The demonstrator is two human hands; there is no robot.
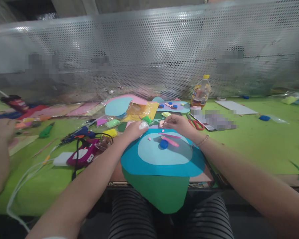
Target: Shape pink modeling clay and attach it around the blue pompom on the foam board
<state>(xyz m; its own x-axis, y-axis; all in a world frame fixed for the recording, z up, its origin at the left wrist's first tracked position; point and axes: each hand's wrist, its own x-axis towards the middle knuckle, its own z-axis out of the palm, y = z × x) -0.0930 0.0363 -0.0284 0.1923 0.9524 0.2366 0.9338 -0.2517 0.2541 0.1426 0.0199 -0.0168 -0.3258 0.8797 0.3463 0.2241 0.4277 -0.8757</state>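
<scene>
My left hand is closed round a small crumpled white plastic packet at the far edge of the blue paper. My right hand has its fingers pinched together at a pale pink lump of clay. Below both hands lies a light blue paper shape on a larger blue paper shape, with a green paper piece hanging under it over the table edge. On the light blue paper are a blue clay ball, two pink strips and small pink bits.
Left of the papers lie a glue gun, a magenta device and white cables. Orange-handled scissors, a bottle and a phone-like slab sit at right. Another person's arm enters at far left.
</scene>
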